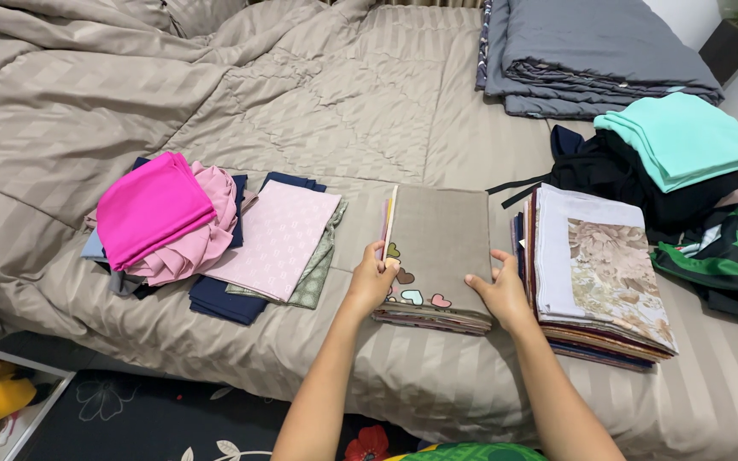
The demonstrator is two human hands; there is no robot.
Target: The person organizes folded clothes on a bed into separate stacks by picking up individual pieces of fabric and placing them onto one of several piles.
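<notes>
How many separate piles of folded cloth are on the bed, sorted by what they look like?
Flat stacks of folded patterned cloth: 2, the taupe-topped stack gripped by the left hand and right hand, and the floral-topped stack.
Loose pink and navy pile: 1
Mint and dark pile: 1
Folded grey bedding: 1
Total: 5

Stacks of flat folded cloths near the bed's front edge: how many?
2. The taupe-topped stack sits between the left hand and right hand. The floral-topped stack lies just right of it. Looser piles lie elsewhere.
</notes>
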